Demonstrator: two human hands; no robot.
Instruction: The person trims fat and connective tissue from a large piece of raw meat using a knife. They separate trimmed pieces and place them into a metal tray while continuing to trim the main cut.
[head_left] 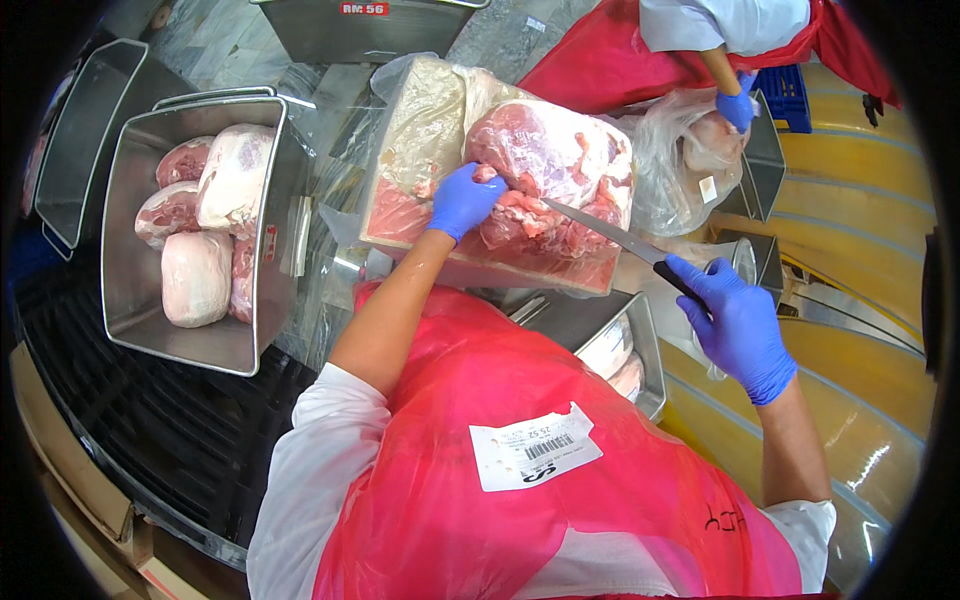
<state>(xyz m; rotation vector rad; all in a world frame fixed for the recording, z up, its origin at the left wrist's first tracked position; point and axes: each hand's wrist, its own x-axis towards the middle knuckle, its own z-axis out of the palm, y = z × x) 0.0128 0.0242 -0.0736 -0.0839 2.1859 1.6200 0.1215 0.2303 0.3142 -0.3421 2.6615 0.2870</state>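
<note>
A large cut of raw meat (pixel 540 150), pink with white fat, lies on a cutting board (pixel 395 215) stained with red meat juice. My left hand (pixel 465 203), in a blue glove, is closed on a flap of the meat at its near left side. In my right hand (pixel 735 325), also blue-gloved, is a knife (pixel 610 233) with a long narrow blade and a black handle. The blade points left and away from me, its tip at the ragged near side of the meat. Looser red pieces (pixel 530 215) hang along that side.
At the left, a steel bin (pixel 118 250) holds several meat cuts on a black pallet (pixel 75 400). A smaller steel bin (pixel 655 370) with meat stands under the board's near right. Across from me, another person's gloved hand (pixel 738 105) touches bagged meat (pixel 715 140).
</note>
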